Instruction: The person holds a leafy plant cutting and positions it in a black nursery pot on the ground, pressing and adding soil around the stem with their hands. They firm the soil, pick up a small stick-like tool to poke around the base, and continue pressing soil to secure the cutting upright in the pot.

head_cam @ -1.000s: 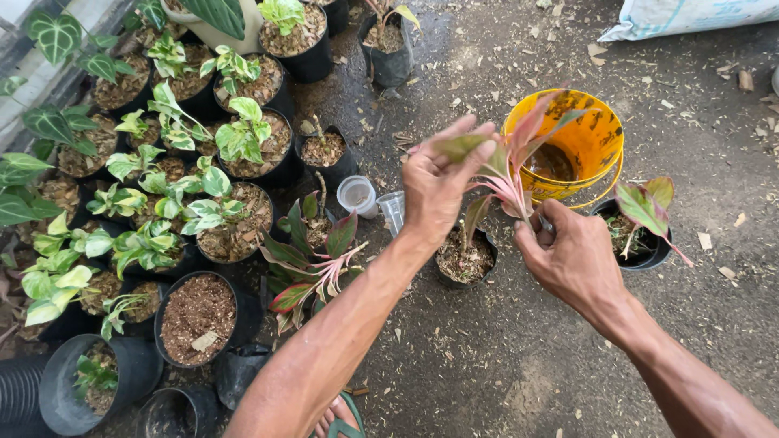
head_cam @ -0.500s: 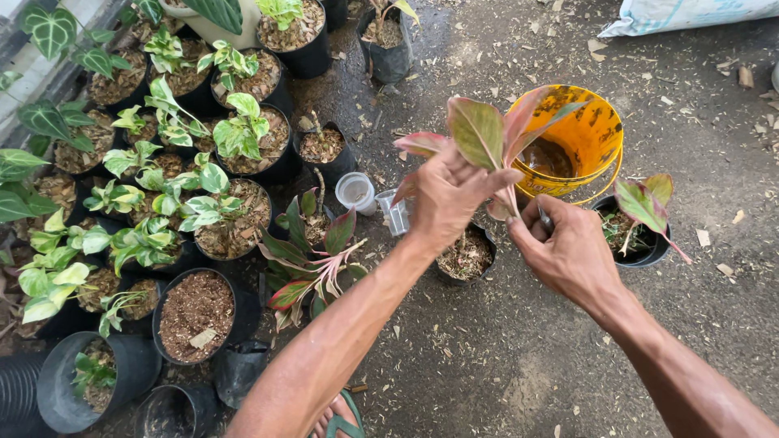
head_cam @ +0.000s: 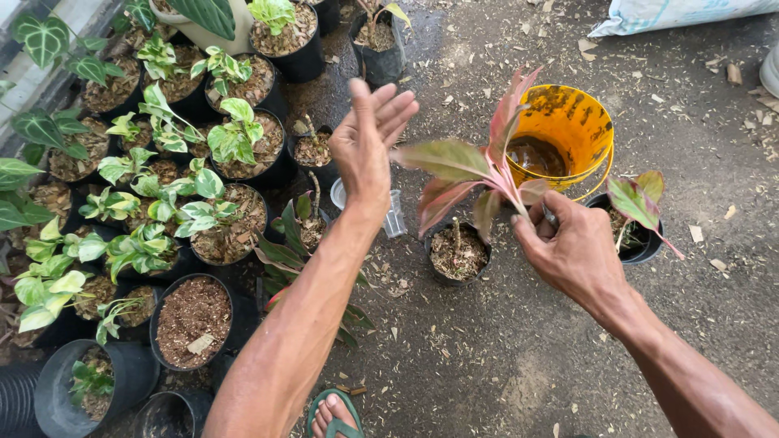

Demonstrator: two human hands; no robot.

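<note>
A pink and green plant cutting point(head_cam: 479, 174) is held up in the air above a small black pot point(head_cam: 457, 255) that is filled with soil and has one bare stem standing in it. The right hand point(head_cam: 572, 251) grips the cutting at the base of its stem, fingers curled closed around it, and about five leaves fan out to the left and upward. The left hand point(head_cam: 369, 142) is raised just left of the leaves, open, fingers straight and slightly spread, holding nothing and not touching the plant.

Behind the cutting stands one orange bucket point(head_cam: 568, 134) with a dark, wet inside. Just right of the right hand sits another black pot with one small pink-leaved plant point(head_cam: 637, 207). A small clear plastic cup point(head_cam: 393, 215) lies on the ground near the left wrist.

To the left, more than a dozen black pots crowd together, most holding green and white leafy plants point(head_cam: 170, 211). One pot of bare soil point(head_cam: 193, 312) has no plant. A red-leaved plant point(head_cam: 300, 243) grows under the left forearm. At the bottom edge, one foot in a green sandal point(head_cam: 333, 415) shows on the dirt floor point(head_cam: 503, 365), which is scattered with wood chips. One white sack point(head_cam: 682, 12) lies at the top right.
</note>
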